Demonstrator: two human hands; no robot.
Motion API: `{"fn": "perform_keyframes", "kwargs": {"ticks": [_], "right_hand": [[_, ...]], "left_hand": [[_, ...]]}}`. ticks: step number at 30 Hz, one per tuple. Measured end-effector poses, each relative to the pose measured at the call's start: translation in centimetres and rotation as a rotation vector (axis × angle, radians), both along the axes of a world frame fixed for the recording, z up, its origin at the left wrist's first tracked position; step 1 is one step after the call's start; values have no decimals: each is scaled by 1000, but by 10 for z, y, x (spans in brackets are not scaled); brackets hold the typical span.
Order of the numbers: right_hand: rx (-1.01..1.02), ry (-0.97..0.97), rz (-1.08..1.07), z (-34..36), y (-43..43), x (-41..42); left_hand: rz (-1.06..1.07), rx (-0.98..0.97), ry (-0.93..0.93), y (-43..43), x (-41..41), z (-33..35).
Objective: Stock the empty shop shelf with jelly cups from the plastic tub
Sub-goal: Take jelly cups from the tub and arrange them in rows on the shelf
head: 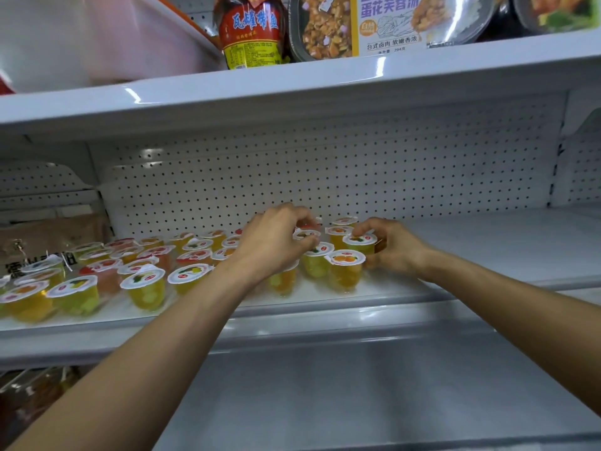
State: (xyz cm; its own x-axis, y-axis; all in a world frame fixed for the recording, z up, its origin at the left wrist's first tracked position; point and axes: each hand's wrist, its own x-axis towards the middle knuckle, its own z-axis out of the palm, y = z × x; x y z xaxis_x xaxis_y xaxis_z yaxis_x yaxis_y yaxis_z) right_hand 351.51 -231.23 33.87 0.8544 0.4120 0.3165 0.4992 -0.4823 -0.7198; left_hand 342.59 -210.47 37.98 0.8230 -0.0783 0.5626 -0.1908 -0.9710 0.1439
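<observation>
Several jelly cups (148, 288) with white foil lids and yellow, orange or pink jelly stand in rows on the left half of the white shelf (487, 245). My left hand (276, 245) reaches over the rows, its fingers curled round the lid of a jelly cup (306, 235) near the back. My right hand (390, 249) grips a green jelly cup (359, 242) at the right end of the group. An orange cup (346, 268) stands just in front of it. The white plastic tub (97, 43) sits on the shelf above, at the upper left.
A red-labelled jar (250, 34) and packaged ready meals (383, 24) stand on the upper shelf. A brown carton (48, 242) sits at the left of the shelf. White pegboard (325, 177) backs it. A bare lower shelf (357, 385) lies beneath my arms.
</observation>
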Motion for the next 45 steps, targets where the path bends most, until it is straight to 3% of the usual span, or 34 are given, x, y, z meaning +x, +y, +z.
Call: {"fn": "perform_keyframes", "kwargs": {"ticks": [7, 13, 17, 23, 36, 40, 45], "right_hand": [[-69, -36, -4, -3, -9, -9], [-252, -373, -219, -2, -49, -60], [-291, -480, -184, -13, -72, -104], [-331, -530, 10, -60, -76, -155], [-427, -229, 559, -195, 69, -253], [-457, -123, 709, -241, 175, -278], [-496, 55, 843, -316, 308, -306]], "left_hand": [[-20, -65, -14, -4, -15, -2], [6, 1, -124, -23, -55, -10], [-19, -76, -174, -34, -100, -44], [95, -111, 47, -28, -185, -134], [367, -435, 511, 60, -352, -289], [550, -649, 557, 144, -394, -333], [742, -744, 690, 267, -431, -390]]}}
